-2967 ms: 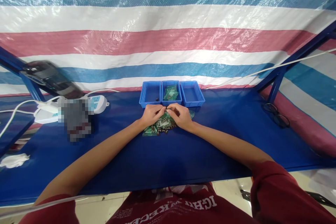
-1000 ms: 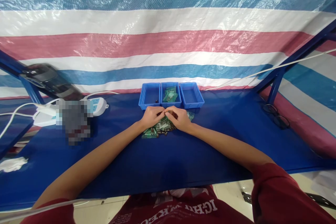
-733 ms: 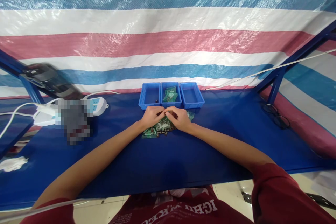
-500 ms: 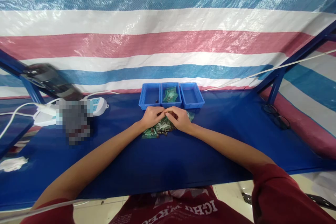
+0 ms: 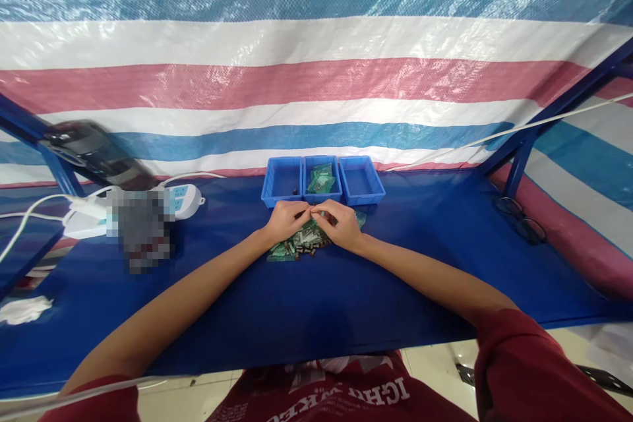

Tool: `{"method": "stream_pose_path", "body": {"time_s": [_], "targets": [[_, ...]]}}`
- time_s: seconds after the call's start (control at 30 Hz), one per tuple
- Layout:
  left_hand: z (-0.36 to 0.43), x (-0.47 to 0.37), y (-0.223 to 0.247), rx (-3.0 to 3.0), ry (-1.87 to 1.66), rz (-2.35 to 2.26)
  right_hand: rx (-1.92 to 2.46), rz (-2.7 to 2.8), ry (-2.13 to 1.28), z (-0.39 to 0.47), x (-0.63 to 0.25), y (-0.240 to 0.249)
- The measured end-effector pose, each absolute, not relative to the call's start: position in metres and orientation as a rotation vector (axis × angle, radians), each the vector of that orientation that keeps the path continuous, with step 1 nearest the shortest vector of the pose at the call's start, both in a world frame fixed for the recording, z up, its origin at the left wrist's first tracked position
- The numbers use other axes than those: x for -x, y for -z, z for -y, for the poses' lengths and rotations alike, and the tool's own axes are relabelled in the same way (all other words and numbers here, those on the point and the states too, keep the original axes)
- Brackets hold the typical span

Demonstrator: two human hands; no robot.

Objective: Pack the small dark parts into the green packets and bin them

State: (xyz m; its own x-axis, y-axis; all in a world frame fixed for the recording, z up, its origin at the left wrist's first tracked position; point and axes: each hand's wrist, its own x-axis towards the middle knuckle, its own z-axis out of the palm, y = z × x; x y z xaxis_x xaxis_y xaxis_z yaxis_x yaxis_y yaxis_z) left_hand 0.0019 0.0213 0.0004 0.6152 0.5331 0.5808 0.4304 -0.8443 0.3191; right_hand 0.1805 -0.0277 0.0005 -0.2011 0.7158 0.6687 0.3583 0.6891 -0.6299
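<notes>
My left hand [image 5: 287,219] and my right hand [image 5: 339,224] meet at their fingertips over a pile of green packets and small metal parts [image 5: 307,241]. Both hands have their fingers pinched together; whatever lies between the tips is too small to make out. Just beyond them three blue bins stand side by side. A small dark piece lies in the left bin [image 5: 281,199], green packets [image 5: 321,178] are in the middle bin [image 5: 322,197], and the right bin [image 5: 366,199] shows only its bare floor.
A power strip [image 5: 185,201] with white cables and a pixelated dark object [image 5: 145,227] are at the left, near a dark bottle [image 5: 99,151]. White tissue [image 5: 24,309] lies at the far left, glasses [image 5: 531,229] at the right. Blue frame bars flank the table.
</notes>
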Motion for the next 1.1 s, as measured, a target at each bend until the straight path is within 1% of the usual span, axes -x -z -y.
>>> {"method": "stream_pose_path", "body": {"time_s": [0.63,1.1], "targets": [[-0.0174,-0.0024,-0.0050,-2.600,-1.132,-0.844,0.867,1.805,-0.416,0.0293,-0.1798,-0.0033],[-0.0123,-0.0006,-0.0101,-2.520,-1.190,-0.874,0.976,1.687,-0.483,0.0272,-0.1799,-0.0014]]}}
